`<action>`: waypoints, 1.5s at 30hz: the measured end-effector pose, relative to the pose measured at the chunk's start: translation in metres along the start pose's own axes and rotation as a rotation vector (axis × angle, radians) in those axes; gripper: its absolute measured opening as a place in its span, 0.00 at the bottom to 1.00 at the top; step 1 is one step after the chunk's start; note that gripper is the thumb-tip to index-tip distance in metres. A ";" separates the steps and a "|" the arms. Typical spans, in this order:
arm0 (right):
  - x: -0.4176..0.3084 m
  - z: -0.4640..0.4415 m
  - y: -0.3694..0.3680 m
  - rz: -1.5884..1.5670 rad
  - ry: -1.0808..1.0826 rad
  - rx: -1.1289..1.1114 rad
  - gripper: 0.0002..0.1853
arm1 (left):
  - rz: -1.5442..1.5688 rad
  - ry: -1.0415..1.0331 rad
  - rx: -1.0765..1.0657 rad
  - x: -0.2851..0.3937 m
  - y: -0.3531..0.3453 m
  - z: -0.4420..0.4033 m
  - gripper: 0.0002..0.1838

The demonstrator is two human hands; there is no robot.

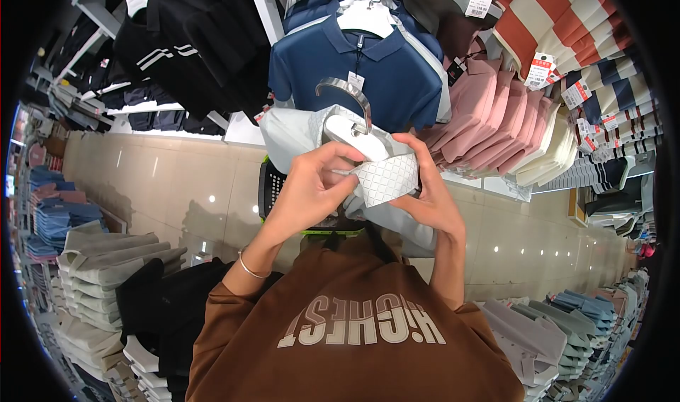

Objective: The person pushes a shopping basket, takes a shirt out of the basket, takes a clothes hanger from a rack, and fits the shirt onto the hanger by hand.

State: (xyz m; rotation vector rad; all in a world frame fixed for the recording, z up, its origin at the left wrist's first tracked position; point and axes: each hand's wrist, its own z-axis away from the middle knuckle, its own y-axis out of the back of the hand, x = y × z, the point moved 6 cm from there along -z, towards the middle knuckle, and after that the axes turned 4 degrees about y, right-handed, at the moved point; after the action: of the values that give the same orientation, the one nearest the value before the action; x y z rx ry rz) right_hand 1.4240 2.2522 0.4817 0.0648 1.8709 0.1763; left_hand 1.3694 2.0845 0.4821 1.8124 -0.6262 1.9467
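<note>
A light grey shirt hangs on a white hanger with a metal hook, held up in front of my chest. Its collar has a fine diamond pattern. My left hand, with a bangle on the wrist, pinches the collar's left end between thumb and fingers. On the other side, my right hand grips the collar's right end, fingers above and thumb below. Much of the shirt's body is hidden behind my hands and forearms.
A navy polo shirt hangs just ahead. Black shirts hang at the left, pink shirts at the right. Behind my hands stands a black basket on the tiled floor. Folded-looking grey shirts line the near left.
</note>
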 end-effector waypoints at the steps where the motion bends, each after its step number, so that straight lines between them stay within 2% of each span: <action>1: 0.002 0.001 0.000 -0.025 -0.025 -0.013 0.42 | -0.012 -0.011 0.006 -0.002 0.001 -0.001 0.13; 3: 0.006 0.003 0.000 -0.076 -0.074 -0.037 0.40 | -0.046 -0.010 0.007 -0.003 0.001 -0.001 0.13; 6: 0.013 0.005 0.002 -0.030 0.024 0.006 0.36 | -0.116 -0.004 -0.005 0.000 -0.004 0.000 0.13; 8: 0.013 0.004 0.002 -0.045 -0.004 0.020 0.34 | -0.163 -0.046 -0.007 0.003 -0.008 0.000 0.13; 12: 0.005 0.004 0.000 -0.050 -0.020 0.071 0.31 | -0.155 0.015 0.004 -0.004 -0.006 -0.004 0.13; 15: 0.013 0.007 0.005 -0.044 -0.026 0.041 0.35 | -0.136 0.020 0.009 -0.005 -0.006 -0.006 0.14; 18: 0.019 0.009 0.005 -0.130 -0.128 0.090 0.43 | -0.092 -0.022 0.000 -0.008 -0.005 -0.006 0.13; 21: 0.013 0.007 0.010 -0.001 -0.099 0.157 0.48 | -0.029 -0.064 0.002 -0.007 0.006 -0.006 0.11; 23: 0.012 0.007 0.012 -0.001 -0.070 0.182 0.49 | 0.060 -0.078 0.030 -0.004 0.011 -0.007 0.09; 26: 0.018 0.007 0.013 0.047 -0.087 0.200 0.50 | -0.034 -0.006 0.060 -0.007 0.021 -0.006 0.06; 29: 0.028 0.006 0.013 0.089 -0.151 0.175 0.52 | -0.058 -0.107 0.070 -0.004 0.019 -0.001 0.07; 32: 0.031 0.004 0.011 0.092 -0.195 0.145 0.52 | -0.358 -0.434 0.050 0.025 0.002 0.008 0.12; 33: 0.032 0.003 0.009 0.088 -0.205 0.137 0.52 | -0.442 -0.506 0.020 0.029 -0.002 0.012 0.21; 36: 0.030 -0.001 0.008 0.022 -0.207 0.182 0.51 | -0.672 -0.601 0.015 0.043 -0.016 0.019 0.25; 40: 0.036 -0.003 0.007 -0.008 -0.228 0.197 0.50 | -0.764 -0.557 0.081 0.018 -0.019 0.015 0.25; 45: 0.033 -0.002 0.007 -0.027 -0.223 0.211 0.49 | -0.804 -0.605 0.082 0.024 -0.022 0.016 0.22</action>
State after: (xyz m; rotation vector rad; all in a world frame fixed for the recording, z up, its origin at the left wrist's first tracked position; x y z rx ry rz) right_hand 1.4112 2.2631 0.4520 0.1965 1.6609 -0.0461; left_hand 1.3931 2.0931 0.5082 2.2344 0.0570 0.9115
